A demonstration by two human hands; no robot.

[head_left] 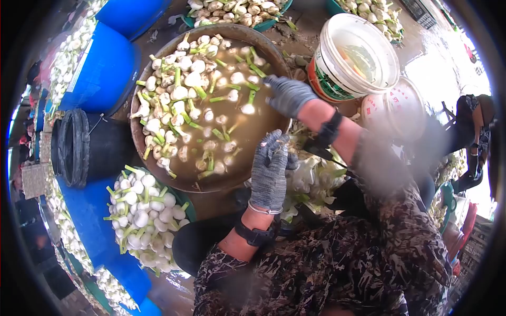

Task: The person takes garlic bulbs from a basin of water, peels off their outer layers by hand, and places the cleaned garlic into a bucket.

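Observation:
A wide round basin of murky brown water holds many garlic bulbs with trimmed green stems, heaped at its left side and floating elsewhere. My left hand, in a grey knit glove, is at the basin's near right rim. Its fingers are curled together around something small and pale that I cannot make out. Over the right rim reaches my right hand, gloved alike, its fingers apart and pointing at floating bulbs. No object shows in it. Loose peelings lie below, between my arms.
Cleaned garlic fills a green basket at the left. A black bucket and blue tubs stand beyond it. At the right are a white bucket and a white lid-like round. More garlic sits in a far basin.

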